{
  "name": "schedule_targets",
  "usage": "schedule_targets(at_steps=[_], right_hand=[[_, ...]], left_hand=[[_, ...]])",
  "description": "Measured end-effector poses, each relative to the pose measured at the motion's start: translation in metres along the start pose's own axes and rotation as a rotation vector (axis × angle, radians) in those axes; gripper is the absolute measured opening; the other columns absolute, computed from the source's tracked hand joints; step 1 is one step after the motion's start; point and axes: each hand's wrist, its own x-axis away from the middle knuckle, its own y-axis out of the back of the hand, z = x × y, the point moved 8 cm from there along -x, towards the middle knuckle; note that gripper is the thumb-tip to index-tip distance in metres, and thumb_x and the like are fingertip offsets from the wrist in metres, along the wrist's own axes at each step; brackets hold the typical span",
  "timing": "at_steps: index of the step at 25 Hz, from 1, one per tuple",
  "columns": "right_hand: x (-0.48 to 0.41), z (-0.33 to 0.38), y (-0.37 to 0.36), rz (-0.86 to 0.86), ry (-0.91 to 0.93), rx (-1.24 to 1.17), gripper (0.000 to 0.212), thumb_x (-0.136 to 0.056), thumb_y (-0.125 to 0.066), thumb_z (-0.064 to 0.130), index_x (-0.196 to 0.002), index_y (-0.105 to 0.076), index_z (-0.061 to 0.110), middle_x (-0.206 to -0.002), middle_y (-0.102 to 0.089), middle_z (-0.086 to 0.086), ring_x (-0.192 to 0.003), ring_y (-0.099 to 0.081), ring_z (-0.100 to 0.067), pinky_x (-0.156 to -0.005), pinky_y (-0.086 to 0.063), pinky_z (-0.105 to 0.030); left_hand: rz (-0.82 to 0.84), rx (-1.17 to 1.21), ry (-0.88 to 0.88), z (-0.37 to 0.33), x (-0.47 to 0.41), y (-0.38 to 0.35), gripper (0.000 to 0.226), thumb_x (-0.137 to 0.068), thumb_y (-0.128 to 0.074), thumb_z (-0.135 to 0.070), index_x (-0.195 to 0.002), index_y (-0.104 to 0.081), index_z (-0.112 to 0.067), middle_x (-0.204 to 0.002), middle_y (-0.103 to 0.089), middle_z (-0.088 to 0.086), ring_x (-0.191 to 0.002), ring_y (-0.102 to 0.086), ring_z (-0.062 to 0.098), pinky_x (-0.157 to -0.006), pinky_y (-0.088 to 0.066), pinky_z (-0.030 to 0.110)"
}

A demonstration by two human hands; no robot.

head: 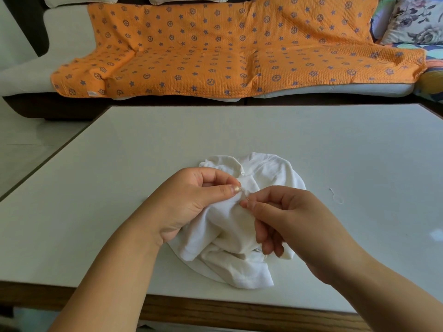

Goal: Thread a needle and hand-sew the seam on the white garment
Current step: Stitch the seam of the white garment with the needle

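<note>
A crumpled white garment (239, 236) lies on the near middle of the white table (119, 188). My left hand (189, 202) pinches a raised fold of the cloth between thumb and forefinger. Just right of that pinch, my right hand (282, 216) pinches a thin needle (247, 197), whose tip is at the held fold. The thread on the needle is too fine to make out.
A short loose piece of white thread (335, 196) lies on the table to the right of the garment. Beyond the table's far edge stands a sofa with an orange patterned cover (227, 49) and a floral cushion (417, 20). The table's wooden front edge (239, 315) runs below my wrists.
</note>
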Motion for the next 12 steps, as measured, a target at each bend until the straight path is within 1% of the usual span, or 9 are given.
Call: schedule_targets(at_steps=[4,9,12], right_hand=[[0.0003,-0.001,-0.0007,-0.003,-0.006,0.006,0.015,-0.093,-0.063,0.021,-0.089,-0.069,0.008,-0.053,-0.061,-0.006,-0.044,-0.053,-0.017,-0.042,-0.04,-0.023],[-0.0008,-0.0015,-0.0012,-0.015,-0.014,0.036,0.014,-0.094,-0.062,0.02,-0.089,-0.068,0.009,-0.053,-0.061,-0.005,-0.044,-0.054,-0.017,-0.042,-0.04,-0.023],[-0.0009,-0.002,-0.0008,-0.036,-0.011,0.073,0.014,-0.094,-0.06,0.021,-0.088,-0.068,0.011,-0.053,-0.063,-0.003,-0.044,-0.055,-0.014,-0.043,-0.042,-0.021]], left_hand=[[-0.008,-0.006,-0.015,-0.0006,0.0,0.0008,0.019,-0.067,-0.074,-0.025,-0.084,-0.075,-0.017,-0.086,-0.076,0.001,-0.082,-0.071,0.011,-0.077,-0.051,0.027],[-0.027,-0.08,-0.048,-0.0025,-0.0006,0.0017,0.015,-0.067,-0.077,-0.027,-0.08,-0.078,-0.02,-0.088,-0.077,-0.001,-0.086,-0.072,0.011,-0.084,-0.051,0.03],[-0.022,-0.197,-0.078,-0.0062,0.0008,-0.0002,0.005,-0.077,-0.077,-0.023,-0.082,-0.079,-0.025,-0.086,-0.077,-0.003,-0.09,-0.072,0.01,-0.089,-0.052,0.03]])
